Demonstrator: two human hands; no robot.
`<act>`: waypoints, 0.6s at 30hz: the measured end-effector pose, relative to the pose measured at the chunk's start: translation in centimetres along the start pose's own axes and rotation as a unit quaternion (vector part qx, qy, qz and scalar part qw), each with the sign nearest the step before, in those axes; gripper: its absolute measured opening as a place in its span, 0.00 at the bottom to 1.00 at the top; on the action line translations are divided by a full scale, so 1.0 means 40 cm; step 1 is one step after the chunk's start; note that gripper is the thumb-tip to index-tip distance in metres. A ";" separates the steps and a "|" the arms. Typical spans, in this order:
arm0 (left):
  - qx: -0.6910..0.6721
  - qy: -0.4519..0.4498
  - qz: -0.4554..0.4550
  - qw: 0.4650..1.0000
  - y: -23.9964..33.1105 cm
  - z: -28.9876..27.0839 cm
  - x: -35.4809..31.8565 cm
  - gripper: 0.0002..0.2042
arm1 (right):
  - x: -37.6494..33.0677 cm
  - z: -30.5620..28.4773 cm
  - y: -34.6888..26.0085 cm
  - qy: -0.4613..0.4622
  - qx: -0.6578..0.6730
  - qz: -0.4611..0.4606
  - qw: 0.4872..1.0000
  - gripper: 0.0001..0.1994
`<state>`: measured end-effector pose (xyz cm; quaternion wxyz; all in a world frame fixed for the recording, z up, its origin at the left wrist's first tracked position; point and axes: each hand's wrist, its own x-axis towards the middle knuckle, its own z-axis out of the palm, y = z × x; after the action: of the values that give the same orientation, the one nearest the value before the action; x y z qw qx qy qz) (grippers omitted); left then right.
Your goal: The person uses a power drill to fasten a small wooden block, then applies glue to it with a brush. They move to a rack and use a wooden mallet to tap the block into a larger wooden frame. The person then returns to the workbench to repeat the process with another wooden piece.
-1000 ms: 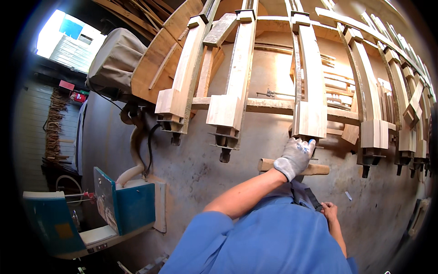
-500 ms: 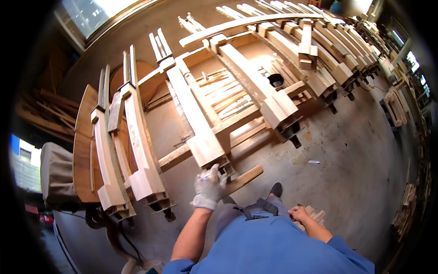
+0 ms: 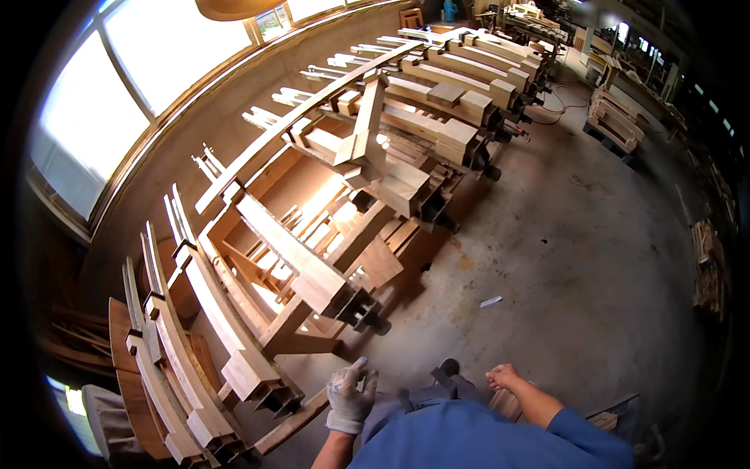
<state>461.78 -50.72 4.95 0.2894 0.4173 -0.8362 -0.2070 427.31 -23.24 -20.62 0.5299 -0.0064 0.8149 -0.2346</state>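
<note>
My left hand [image 3: 351, 397], in a light work glove, is raised in front of my body. Its fingers are loosely bent and apart, with nothing between them. Close beside it, a wooden bar [image 3: 293, 422] slants below the clamps. My right hand [image 3: 502, 377], bare, hovers on the right with its fingers curled in and nothing visible in them. Beneath it are pale wood pieces [image 3: 506, 404], partly hidden by my arm. Ahead, a glued-up wooden beam [image 3: 316, 277] lies in a bar clamp, whose dark screw end [image 3: 366, 313] points toward me.
More clamped beams [image 3: 207, 301] stand at the left, and several others [image 3: 469, 70] run away to the far right on a wooden frame. A white scrap [image 3: 491, 302] lies on the concrete floor [image 3: 547, 258]. Stacked timber [image 3: 707, 262] lines the right side.
My left hand has come away from the clamp end it was at. My view has swung to the right, so the clamps appear further left. My right hand has lifted slightly off the wood pieces.
</note>
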 end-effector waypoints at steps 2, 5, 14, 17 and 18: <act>-0.021 -0.029 0.012 0.999 0.075 0.040 0.083 0.16 | 0.017 -0.098 -0.026 0.027 0.016 -0.011 0.999 0.16; -0.035 -0.022 0.092 0.995 0.121 0.098 0.208 0.16 | 0.046 -0.198 -0.023 0.089 0.065 0.000 0.994 0.16; -0.038 0.053 0.120 0.991 0.151 0.160 0.724 0.18 | 0.133 -0.247 0.162 0.001 0.192 0.081 0.978 0.11; -0.062 0.083 0.110 0.989 0.145 0.204 0.963 0.19 | 0.074 -0.261 0.116 0.036 0.079 0.059 0.995 0.12; -0.098 0.093 0.095 0.986 0.145 0.219 1.042 0.19 | 0.079 -0.276 0.106 0.039 0.038 0.025 0.998 0.13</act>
<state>432.49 -80.61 14.81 0.4238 0.3233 -0.8171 -0.2194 417.38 -16.14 -21.37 0.5029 0.0432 0.8256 -0.2523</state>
